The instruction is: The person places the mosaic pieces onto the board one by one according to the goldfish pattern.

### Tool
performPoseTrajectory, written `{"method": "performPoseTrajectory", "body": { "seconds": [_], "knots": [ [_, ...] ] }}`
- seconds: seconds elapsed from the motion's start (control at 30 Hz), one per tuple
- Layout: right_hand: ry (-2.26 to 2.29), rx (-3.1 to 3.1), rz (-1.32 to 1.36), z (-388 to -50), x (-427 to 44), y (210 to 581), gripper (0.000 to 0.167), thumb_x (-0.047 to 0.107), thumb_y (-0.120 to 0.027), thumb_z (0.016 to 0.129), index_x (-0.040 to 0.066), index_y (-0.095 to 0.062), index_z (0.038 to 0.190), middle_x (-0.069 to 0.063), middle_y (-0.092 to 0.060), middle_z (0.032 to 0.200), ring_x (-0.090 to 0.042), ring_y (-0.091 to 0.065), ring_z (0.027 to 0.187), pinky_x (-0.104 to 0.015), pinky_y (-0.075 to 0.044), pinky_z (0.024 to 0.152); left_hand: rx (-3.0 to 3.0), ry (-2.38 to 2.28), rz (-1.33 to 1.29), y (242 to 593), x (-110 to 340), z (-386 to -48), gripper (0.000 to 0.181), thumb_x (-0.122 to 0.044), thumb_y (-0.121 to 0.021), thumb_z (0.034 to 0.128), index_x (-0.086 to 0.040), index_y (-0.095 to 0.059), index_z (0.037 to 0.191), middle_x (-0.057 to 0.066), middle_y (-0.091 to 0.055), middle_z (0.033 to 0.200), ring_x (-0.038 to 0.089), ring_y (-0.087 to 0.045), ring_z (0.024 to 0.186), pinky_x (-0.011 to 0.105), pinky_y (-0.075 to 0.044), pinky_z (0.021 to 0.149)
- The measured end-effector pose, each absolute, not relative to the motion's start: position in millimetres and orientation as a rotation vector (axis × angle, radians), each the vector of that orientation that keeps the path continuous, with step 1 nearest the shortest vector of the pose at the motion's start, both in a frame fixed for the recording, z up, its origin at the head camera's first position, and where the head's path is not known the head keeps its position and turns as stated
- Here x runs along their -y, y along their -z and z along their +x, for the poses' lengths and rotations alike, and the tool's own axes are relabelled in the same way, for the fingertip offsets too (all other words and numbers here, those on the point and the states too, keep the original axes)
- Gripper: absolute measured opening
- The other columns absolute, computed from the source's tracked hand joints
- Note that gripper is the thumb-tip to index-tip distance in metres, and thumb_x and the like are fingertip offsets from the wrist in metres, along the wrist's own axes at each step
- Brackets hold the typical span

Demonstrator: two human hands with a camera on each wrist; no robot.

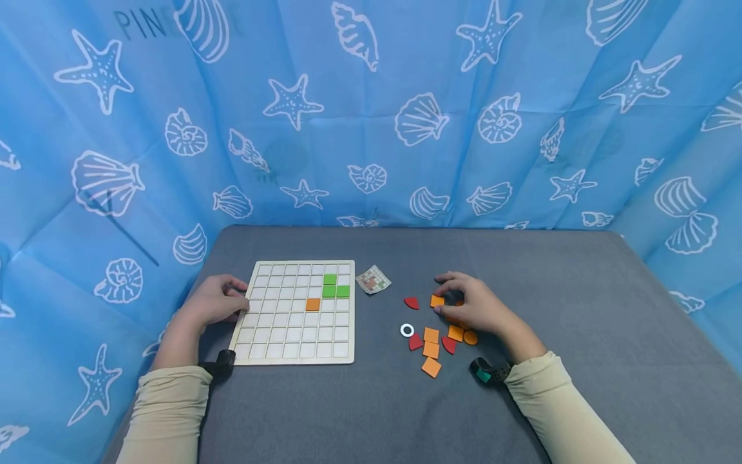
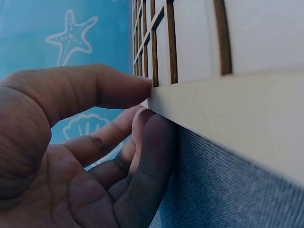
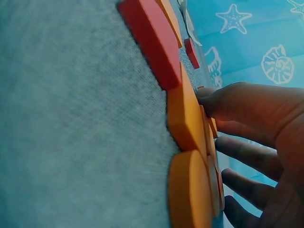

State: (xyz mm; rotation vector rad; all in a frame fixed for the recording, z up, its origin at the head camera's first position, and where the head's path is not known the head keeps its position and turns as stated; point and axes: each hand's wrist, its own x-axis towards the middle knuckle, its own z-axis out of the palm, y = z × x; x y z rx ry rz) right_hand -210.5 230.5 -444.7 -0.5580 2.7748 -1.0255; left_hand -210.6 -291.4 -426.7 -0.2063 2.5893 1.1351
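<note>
My left hand (image 1: 216,301) grips the left edge of a pale grid board (image 1: 255,354). In the left wrist view, the thumb lies at the board's top edge and fingertips reach beneath. Three green square tiles (image 1: 329,291) and one orange tile (image 1: 313,304) sit in its cells. On the right, my right hand (image 1: 472,306) pinches an orange square tile (image 1: 437,301) between thumb and index finger. The other fingers spread over more orange pieces, which the hand partly hides. Below it lie an orange round piece (image 1: 470,337) and a red quarter-circle (image 1: 449,345).
A small pattern card (image 1: 373,280) lies beside the board's upper right. Left of the right hand are a red piece (image 1: 411,302), a white ring (image 1: 408,330) and several loose orange squares (image 1: 431,349). A blue curtain (image 1: 371,129) hangs behind the grey table (image 1: 371,412).
</note>
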Motion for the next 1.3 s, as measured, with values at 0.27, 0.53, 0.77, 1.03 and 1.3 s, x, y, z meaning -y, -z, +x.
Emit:
{"method": "performPoseTrajectory", "body": {
  "seconds": [0.27,0.53,0.77,1.03,1.3],
  "knots": [
    [1.029,-2.784,-0.547,-210,-230,443,0.023,0.020,-0.081,0.094,0.012,-0.080,0.116,-0.017,-0.063,0.147,-0.046,-0.052,0.140,-0.070,-0.045,0.117,-2.589,-1.140,-0.199,425,291,-210,0.053,-0.010,-0.067,0.0929,0.010,-0.053,0.140,0.022,-0.067,0.106,0.026,-0.070,0.088,0.044,-0.068,0.080],
    [1.037,-2.803,-0.555,-210,-227,442,0.024,0.020,-0.081,0.094,0.012,-0.079,0.117,-0.017,-0.066,0.143,-0.045,-0.054,0.138,-0.070,-0.045,0.117,-2.594,-1.134,-0.210,423,291,-209,0.053,-0.010,-0.067,0.0930,0.010,-0.053,0.140,0.022,-0.067,0.106,0.026,-0.070,0.088,0.044,-0.067,0.079],
    [1.046,-2.799,-0.554,-209,-226,439,0.024,0.021,-0.081,0.095,0.013,-0.079,0.117,-0.016,-0.066,0.143,-0.045,-0.053,0.139,-0.072,-0.042,0.118,-2.594,-1.126,-0.215,424,290,-210,0.053,-0.011,-0.067,0.0924,0.009,-0.054,0.139,0.022,-0.066,0.107,0.026,-0.070,0.088,0.043,-0.068,0.079],
    [1.074,-2.800,-0.591,-205,-222,432,0.024,0.016,-0.080,0.094,0.011,-0.078,0.118,-0.017,-0.066,0.142,-0.043,-0.057,0.136,-0.068,-0.047,0.116,-2.593,-1.128,-0.211,423,290,-210,0.051,-0.012,-0.067,0.0942,0.009,-0.054,0.139,0.021,-0.065,0.105,0.028,-0.068,0.089,0.044,-0.067,0.078],
    [1.087,-2.800,-0.619,-201,-218,425,0.024,0.020,-0.080,0.095,0.012,-0.079,0.118,-0.017,-0.066,0.142,-0.041,-0.058,0.136,-0.067,-0.049,0.115,-2.600,-1.126,-0.204,425,289,-210,0.049,-0.012,-0.066,0.0949,0.009,-0.054,0.138,0.020,-0.064,0.103,0.028,-0.068,0.088,0.044,-0.067,0.078]
  ]
}}
